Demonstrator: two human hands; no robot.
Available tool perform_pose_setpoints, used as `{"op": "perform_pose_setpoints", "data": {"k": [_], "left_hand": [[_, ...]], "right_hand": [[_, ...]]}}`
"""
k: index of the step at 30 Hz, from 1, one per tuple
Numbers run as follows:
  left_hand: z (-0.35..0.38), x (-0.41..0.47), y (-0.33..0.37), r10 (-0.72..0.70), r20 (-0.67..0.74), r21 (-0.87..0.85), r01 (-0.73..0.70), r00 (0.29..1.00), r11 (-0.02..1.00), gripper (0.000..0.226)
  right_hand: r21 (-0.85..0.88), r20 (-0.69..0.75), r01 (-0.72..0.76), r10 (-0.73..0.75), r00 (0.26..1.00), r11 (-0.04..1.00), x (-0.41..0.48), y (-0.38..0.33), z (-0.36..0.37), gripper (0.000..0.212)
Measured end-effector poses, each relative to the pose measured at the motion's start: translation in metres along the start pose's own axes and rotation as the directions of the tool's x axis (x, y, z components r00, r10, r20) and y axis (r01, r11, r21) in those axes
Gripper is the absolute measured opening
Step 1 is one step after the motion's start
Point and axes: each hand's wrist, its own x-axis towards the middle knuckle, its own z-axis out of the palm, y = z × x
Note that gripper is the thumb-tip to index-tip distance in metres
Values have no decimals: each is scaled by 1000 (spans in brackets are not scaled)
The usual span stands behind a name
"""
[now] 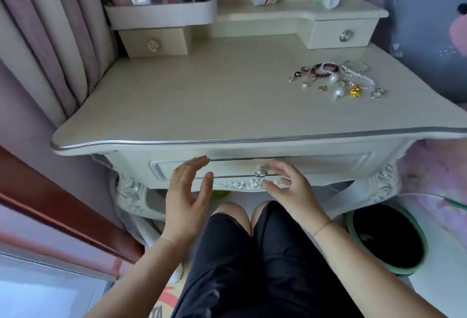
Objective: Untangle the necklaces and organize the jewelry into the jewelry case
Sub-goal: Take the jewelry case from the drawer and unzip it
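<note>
The right hand point(288, 186) is at the drawer knob point(261, 172), with fingers above and below it. Whether any fingertip touches the knob is hard to tell, because the fingers are a little blurred. The hand is open, with spread, gently bent fingers, and it holds nothing. A thin bracelet point(322, 228) is on its wrist.

The left hand point(188, 191) is at 9 o'clock of the knob, in front of the drawer front point(227, 168). It is open too, with straight fingers together, the palm turned to the right and the thumb apart. It carries a thin ring point(172, 180). Both forearms come from the lower edge, which cuts them off, over knees in black shorts point(252, 254).

On the dressing table point(202, 105), at about 1 o'clock from the hands and well apart from them, lies the jewelry point(336, 79) in a loose pile. It includes a dark red bead bracelet point(322, 71), pearl strands point(358, 76), a gold charm point(355, 91) and some rings point(377, 93). The pieces overlap, so the thin chains cannot be followed.

At 4 o'clock on the floor stands a round dark thing with a green rim point(386, 239); what it is I cannot say.
</note>
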Motion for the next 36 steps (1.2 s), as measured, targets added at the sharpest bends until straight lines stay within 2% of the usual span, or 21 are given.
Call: {"op": "perform_pose_setpoints", "data": {"k": [4, 13, 18, 21, 23, 26, 29, 34, 36], "left_hand": [[2, 6, -4, 49, -53, 49, -46, 997, 998, 42], [-6, 9, -5, 122, -37, 115, -118, 992, 986, 46], [-9, 1, 8, 152, -12, 183, -148, 988, 972, 46], [-8, -3, 14, 177, 31, 251, -179, 984, 951, 46], [-8, -8, 16, 192, 44, 309, -196, 980, 931, 46], [-10, -14, 20, 176, 43, 322, -181, 983, 929, 46], [-15, -16, 25, 133, 47, 301, -141, 990, 943, 51], [-22, -13, 31, 97, 71, 258, -112, 993, 960, 65], [-23, -10, 36, 91, 92, 250, -112, 992, 962, 70]], "right_hand": [[-75, 50, -60, 64, 997, 995, 9, 2, 6, 42], [-175, 75, -22, 35, 997, 984, -8, 9, 8, 44], [-219, 150, 1, 32, 988, 976, -42, -2, -1, 44], [-245, 41, 145, -139, 989, 959, -60, -17, -8, 41], [-331, -70, 281, -320, 945, 901, -64, -32, -16, 42], [-517, -94, 361, -471, 877, 776, -58, -48, -29, 45], [-588, -88, 312, -442, 893, 746, -55, -48, -37, 49], [-562, -132, 292, -432, 892, 774, -63, -50, -40, 49], [-551, -170, 238, -386, 907, 800, -61, -58, -42, 50]]}}
